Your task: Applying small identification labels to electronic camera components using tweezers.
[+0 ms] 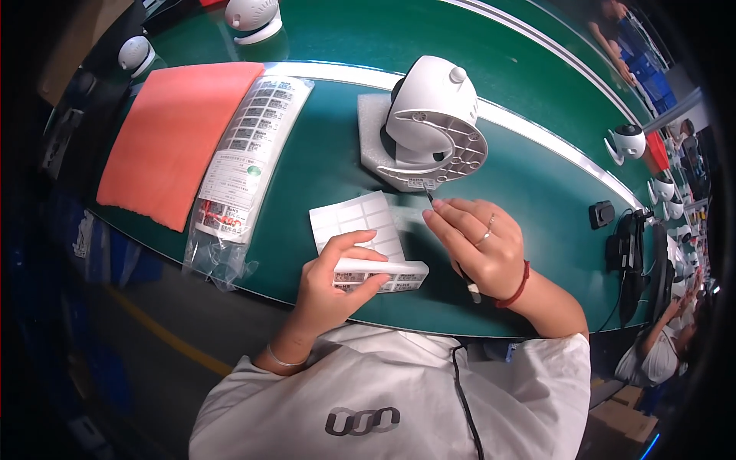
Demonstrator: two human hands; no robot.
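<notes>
My left hand (337, 280) grips a folded white label sheet (360, 230) near the table's front edge, thumb on its printed strip. My right hand (479, 245) pinches thin tweezers (429, 197), their tip touching a small label on the base of a white dome camera (433, 119). The camera lies tilted on a white foam pad (372, 142), its round base plate facing me. A ring and a red wrist cord are on my right hand.
A clear bag of printed label sheets (249, 149) lies left beside an orange foam mat (172, 138). More white cameras (253, 19) stand along the green conveyor, and one (629, 142) sits at right. A black scanner and cables (632, 253) occupy the right edge. Other workers sit far right.
</notes>
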